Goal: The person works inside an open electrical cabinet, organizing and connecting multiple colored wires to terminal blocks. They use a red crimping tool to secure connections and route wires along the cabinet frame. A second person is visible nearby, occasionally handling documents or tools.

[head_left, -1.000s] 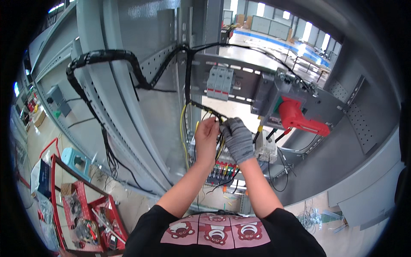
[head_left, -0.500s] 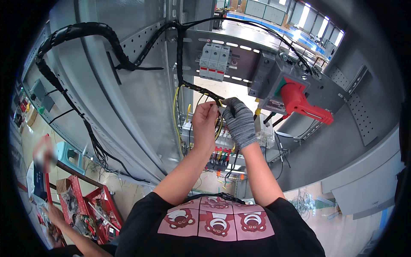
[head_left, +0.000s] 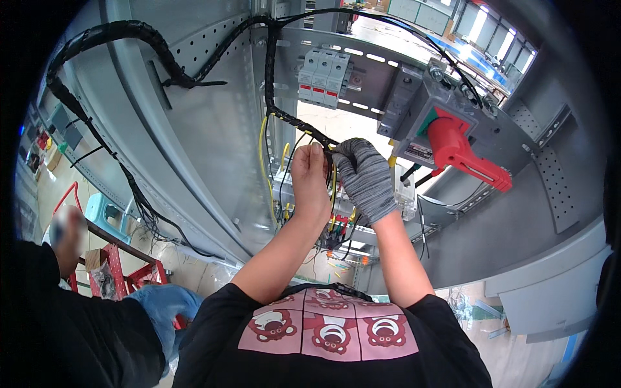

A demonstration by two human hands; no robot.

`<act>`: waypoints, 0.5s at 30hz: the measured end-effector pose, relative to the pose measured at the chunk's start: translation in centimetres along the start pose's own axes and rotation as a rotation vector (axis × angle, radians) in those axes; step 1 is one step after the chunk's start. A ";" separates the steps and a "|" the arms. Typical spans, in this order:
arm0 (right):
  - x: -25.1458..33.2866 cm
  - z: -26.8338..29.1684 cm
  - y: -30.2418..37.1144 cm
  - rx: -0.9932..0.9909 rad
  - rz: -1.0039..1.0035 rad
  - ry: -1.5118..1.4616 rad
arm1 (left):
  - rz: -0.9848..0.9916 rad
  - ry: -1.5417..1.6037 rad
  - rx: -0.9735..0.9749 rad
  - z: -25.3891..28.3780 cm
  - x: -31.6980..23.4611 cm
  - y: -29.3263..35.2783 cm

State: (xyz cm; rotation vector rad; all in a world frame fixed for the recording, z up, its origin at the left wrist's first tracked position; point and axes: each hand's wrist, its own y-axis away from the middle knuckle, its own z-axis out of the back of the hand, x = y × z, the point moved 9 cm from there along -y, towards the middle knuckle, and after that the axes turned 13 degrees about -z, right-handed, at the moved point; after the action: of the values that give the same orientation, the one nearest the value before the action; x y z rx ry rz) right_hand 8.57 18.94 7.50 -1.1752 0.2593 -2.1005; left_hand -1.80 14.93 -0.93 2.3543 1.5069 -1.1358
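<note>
My bare left hand (head_left: pixel 310 181) is closed in a pinch at the lower end of a black-wrapped wire bundle (head_left: pixel 294 121); its fingertips hide whatever lies between them. Beside it, my right hand (head_left: pixel 367 181) wears a grey knit glove, and its fingers are curled round the end of that bundle, where the wrap gives way to loose wires. Thin black and yellow wires hang down between and behind the two hands. A yellow-green wire (head_left: pixel 262 155) drops from the bundle left of my left hand.
A three-part white fuse holder (head_left: pixel 322 79) sits on the slotted rail above. To the right is a switch with a red rotary handle (head_left: pixel 466 152). Thick wrapped cable (head_left: pixel 123 30) loops along the grey cabinet's left side. A co-worker (head_left: pixel 77 317) is close at lower left, near a blue stool (head_left: pixel 107 213).
My left fingers have shifted slightly, with the fingertips now up beside the bundle. The right hand keeps its grip. At lower left, the co-worker has come further into view. The whole view has shifted slightly.
</note>
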 end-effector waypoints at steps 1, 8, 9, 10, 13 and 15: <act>0.2 0.1 0.0 -0.007 0.021 0.000 | 0.012 0.002 -0.001 0.0 -0.1 0.0; -0.3 0.1 0.4 0.024 0.006 -0.086 | 0.127 0.113 -0.022 -0.2 -0.4 0.3; -0.6 -0.2 0.4 0.040 -0.020 -0.104 | 0.145 0.135 -0.028 -0.2 -0.4 0.4; -1.1 -0.4 0.3 0.056 -0.032 -0.147 | 0.132 0.145 0.002 -0.2 -0.5 0.4; -1.7 -0.6 0.5 0.051 -0.117 -0.165 | 0.085 0.141 0.043 0.4 -0.7 0.7; -2.0 -0.6 0.5 0.023 -0.123 -0.213 | 0.045 0.099 0.017 0.3 -1.5 1.2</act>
State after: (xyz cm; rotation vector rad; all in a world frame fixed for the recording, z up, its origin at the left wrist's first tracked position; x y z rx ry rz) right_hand 9.02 19.77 5.57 -1.4196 0.0654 -2.0549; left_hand -1.27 13.05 -0.52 2.4767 1.4715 -1.0407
